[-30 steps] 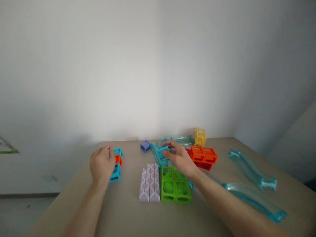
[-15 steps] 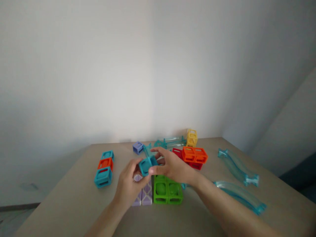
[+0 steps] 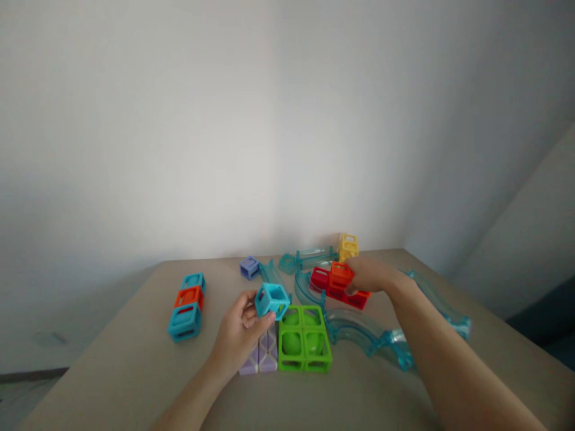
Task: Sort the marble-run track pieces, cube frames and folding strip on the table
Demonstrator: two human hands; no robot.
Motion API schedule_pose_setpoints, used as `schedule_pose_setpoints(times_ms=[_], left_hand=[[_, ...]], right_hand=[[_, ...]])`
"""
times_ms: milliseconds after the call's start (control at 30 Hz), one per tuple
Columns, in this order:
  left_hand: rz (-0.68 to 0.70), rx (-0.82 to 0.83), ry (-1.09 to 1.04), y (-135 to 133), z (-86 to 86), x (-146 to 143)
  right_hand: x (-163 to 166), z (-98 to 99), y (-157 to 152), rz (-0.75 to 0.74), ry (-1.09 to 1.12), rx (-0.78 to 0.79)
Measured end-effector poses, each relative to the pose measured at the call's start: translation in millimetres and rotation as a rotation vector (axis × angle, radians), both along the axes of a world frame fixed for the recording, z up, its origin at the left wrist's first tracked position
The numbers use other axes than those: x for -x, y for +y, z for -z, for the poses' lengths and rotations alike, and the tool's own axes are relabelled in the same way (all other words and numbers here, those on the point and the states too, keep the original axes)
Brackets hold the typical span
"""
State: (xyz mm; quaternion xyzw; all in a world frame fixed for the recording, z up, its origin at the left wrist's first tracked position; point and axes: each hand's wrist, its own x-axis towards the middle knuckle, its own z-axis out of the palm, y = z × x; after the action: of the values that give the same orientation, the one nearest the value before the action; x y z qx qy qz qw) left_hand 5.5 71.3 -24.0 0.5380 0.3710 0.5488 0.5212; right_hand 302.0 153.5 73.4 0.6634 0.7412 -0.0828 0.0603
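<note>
A light-blue open-sided cube (image 3: 272, 300) is pinched between the thumb and fingers of my left hand (image 3: 238, 323), tilted above the lilac blocks (image 3: 268, 353). Beside these lies a flat square of green cubes (image 3: 304, 341). To the right, my right hand (image 3: 371, 275) is closed around the orange cubes (image 3: 340, 274), which sit on the red cubes (image 3: 320, 279). The palm and fingers cover part of the orange pieces.
A row of blue and orange cubes (image 3: 188, 297) stands at the left. Clear teal track pieces (image 3: 354, 323) curve across the middle and right. A violet cube (image 3: 249, 267) and yellow cubes (image 3: 348, 246) are near the wall (image 3: 287, 131).
My right hand has let go of the light-blue cube and moved right to the orange cubes. My left hand still holds the light-blue cube, now turned differently.
</note>
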Motion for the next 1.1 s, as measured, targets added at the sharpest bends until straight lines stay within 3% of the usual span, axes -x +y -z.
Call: schedule_pose_setpoints(times_ms=[200,400,633,867,1100], left_hand=[[-0.068,0.040,-0.046,0.1,-5.5,-0.9],[-0.058,0.042,-0.068,0.3,-8.6,0.1],[-0.061,0.056,-0.067,-0.2,-10.1,1.1],[-0.025,0.052,-0.042,-3.0,-11.4,0.2],[-0.044,-0.011,0.112,-8.4,-26.7,6.9]], right_hand=[[-7.5,-2.5,5.1,-0.005,0.056,-0.013],[1.3,-16.2,-4.2,-0.008,0.113,-0.182],[29.3,-35.1,-34.7,-0.293,0.247,-0.196],[71.7,-32.1,-61.5,-0.491,0.270,-0.097],[97.2,-27.4,-72.0,-0.621,0.353,-0.017]])
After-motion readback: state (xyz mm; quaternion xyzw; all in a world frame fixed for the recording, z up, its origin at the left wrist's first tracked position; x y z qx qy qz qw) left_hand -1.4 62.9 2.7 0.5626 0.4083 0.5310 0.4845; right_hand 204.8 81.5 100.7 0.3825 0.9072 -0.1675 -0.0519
